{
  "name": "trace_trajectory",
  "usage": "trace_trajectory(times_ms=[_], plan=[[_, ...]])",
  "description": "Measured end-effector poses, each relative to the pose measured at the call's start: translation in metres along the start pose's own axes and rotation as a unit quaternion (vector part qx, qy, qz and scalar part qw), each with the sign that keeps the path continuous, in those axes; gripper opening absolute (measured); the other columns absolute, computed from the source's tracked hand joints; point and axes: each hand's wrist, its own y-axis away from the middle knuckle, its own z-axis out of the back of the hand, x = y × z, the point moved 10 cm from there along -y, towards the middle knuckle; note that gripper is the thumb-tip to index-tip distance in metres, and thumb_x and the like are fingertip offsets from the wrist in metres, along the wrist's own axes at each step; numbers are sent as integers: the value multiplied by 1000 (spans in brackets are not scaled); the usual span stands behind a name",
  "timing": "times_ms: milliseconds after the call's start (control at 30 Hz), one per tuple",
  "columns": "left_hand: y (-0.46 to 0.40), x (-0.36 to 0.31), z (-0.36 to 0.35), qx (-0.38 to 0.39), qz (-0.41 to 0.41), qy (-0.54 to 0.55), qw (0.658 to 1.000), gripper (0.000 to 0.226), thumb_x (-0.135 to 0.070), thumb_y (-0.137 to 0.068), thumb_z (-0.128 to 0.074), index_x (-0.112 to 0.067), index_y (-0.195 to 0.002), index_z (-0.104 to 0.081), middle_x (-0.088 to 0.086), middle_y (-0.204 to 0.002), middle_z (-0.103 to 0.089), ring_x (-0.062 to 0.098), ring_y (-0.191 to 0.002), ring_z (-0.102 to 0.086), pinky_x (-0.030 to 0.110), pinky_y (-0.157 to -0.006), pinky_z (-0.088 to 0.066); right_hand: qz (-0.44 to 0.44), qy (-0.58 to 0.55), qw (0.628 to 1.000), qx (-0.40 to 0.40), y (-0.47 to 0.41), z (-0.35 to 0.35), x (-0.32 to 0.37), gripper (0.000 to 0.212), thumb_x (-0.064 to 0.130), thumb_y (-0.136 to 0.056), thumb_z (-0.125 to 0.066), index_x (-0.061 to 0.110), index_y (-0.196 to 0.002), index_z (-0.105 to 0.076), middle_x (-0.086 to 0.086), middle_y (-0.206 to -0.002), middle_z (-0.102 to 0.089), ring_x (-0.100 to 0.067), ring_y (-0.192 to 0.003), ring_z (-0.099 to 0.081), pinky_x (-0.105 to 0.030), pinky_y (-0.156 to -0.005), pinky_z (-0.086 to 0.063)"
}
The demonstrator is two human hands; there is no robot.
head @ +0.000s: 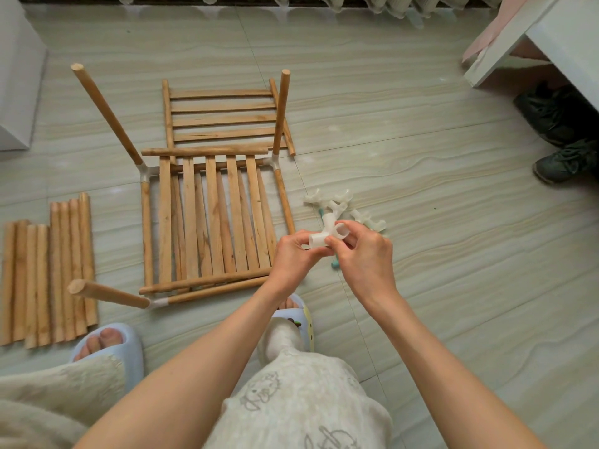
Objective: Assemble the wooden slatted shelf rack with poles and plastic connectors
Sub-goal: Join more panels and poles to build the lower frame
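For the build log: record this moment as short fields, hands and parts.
left hand: grips plastic connector
right hand: pinches the same connector
spare connectors: loose pile on floor behind the hands
frame: slatted panel with three corner connectors, three poles fitted
open corner: near right, no connector
second panel: flat on floor behind
loose poles: row at left

- A home, likely a bedroom.
- Glossy tiled floor (421, 131) stretches beyond the fingers (351, 230).
- Pale curtain hem (372, 3) far past them.
- White furniture (564, 37) up to their right.
- Slippers (107, 345) and fleecy pyjamas (291, 400) nearer than the fingers.
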Motion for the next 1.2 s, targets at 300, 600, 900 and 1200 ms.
trace_trajectory(times_ms=[300,600,900,1200], plan=[[3,4,-5,8,-5,35,999,18,-6,-76,-73,-24,-74,-69,-7,-73,-57,-6,-64,-54,11,-64,-40,-1,-18,1000,-10,3,5,-3,13,10,-80,-70,8,-92,-68,4,-70,-66,-6,-65,-59,-9,-60,-41],[3,19,-1,6,-49,-24,998,23,-12,-76,-74,-21,-97,-72,-7,-92,-68,10,-85,-62,27,-78,-49,36,-9,999,24,4,1,0,21,12,-83,-68,16,-79,-47,8,-67,-62,17,-54,-52,-3,-53,-34],[-3,22,3,-51,-42,-32,997,13,-12,-75,-75,-10,-87,-72,0,-80,-66,15,-78,-62,28,-71,-49,32,-30,999,27,3,-4,-5,20,12,-83,-67,17,-79,-48,20,-66,-57,20,-62,-54,-1,-57,-35],[-3,25,3,-35,-46,-45,997,8,-16,-76,-74,-15,-83,-71,-15,-69,-58,-4,-64,-50,17,-63,-38,40,-33,998,28,5,-9,-8,24,14,-85,-66,22,-77,-45,18,-68,-59,18,-66,-56,-3,-58,-39]])
